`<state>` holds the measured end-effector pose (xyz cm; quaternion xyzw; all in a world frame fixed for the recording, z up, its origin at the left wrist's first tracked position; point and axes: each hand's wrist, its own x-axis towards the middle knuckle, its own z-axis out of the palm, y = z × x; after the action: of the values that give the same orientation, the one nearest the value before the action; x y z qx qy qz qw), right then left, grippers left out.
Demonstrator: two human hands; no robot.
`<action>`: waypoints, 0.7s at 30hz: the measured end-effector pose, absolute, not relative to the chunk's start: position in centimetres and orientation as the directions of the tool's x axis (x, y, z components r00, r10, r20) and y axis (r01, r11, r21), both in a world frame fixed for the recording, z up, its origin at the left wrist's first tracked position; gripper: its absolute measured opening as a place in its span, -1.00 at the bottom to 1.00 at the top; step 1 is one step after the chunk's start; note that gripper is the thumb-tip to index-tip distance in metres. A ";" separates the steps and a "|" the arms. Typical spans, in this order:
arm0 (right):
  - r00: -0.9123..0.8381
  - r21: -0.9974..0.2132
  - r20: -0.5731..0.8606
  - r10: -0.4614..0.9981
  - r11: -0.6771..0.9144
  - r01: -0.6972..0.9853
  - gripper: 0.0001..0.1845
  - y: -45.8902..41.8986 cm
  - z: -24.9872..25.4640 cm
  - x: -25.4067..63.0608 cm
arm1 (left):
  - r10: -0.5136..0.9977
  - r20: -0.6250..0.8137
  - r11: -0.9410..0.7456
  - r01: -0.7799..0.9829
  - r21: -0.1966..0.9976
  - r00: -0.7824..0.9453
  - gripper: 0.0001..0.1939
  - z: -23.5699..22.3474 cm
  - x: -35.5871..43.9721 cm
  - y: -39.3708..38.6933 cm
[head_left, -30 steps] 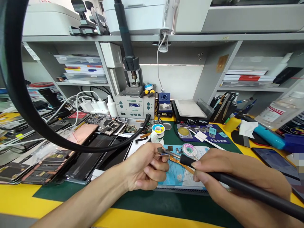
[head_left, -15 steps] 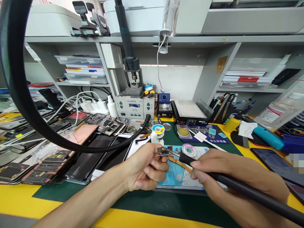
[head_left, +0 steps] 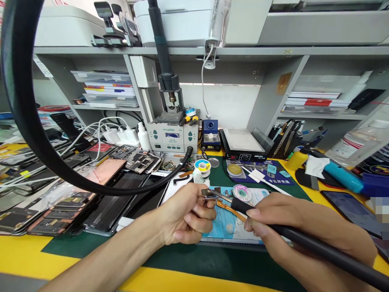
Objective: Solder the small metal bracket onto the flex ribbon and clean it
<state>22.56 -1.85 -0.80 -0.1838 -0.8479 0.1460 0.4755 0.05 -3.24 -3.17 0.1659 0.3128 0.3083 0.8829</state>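
Note:
My left hand [head_left: 191,217] is closed, its thumb and index finger pinching a small dark electronic part [head_left: 208,193]. An orange flex cable [head_left: 231,210] runs from beside those fingertips toward my right hand; whether it joins the part I cannot tell. In a pen grip my right hand [head_left: 291,221] holds a soldering iron [head_left: 304,237] by its black handle. The iron's metal tip lies at the pinched part and seems to touch it. Below both hands is a blue and white work pad [head_left: 220,225], with a pink-rimmed spool [head_left: 242,192] on it.
Opened phones [head_left: 105,174] and screens crowd the left side. A thick black hose [head_left: 20,101] loops across the left foreground to a hot-air station [head_left: 172,140]. Behind the hands are a solder spool [head_left: 202,165], a soldering station [head_left: 210,134] and a hot plate [head_left: 243,142]. A phone [head_left: 349,209] lies at right.
My right hand and the soldering iron have shifted very slightly right and down, the tip staying at the part. My left hand holds still.

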 end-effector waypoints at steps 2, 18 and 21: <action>-0.490 -0.419 0.751 0.443 0.893 0.165 -0.72 -1.8 -0.8 22.5 | 0.655 -0.444 0.749 -0.445 0.491 0.612 -0.74 -3.2 0.0 -3.2; -0.476 -0.436 0.747 0.464 0.882 0.176 -0.69 -1.8 -0.8 22.6 | 0.655 -0.457 0.750 -0.443 0.492 0.601 -0.73 -2.9 0.1 -3.3; -0.488 -0.429 0.744 0.456 0.886 0.173 -0.68 -1.8 -0.7 22.6 | 0.664 -0.453 0.742 -0.449 0.498 0.595 -0.71 -2.8 0.1 -3.4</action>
<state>22.57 -1.79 -0.72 -0.1851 -0.8494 0.1500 0.4709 0.13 -3.40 -2.83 0.1683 0.3191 0.3174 0.8770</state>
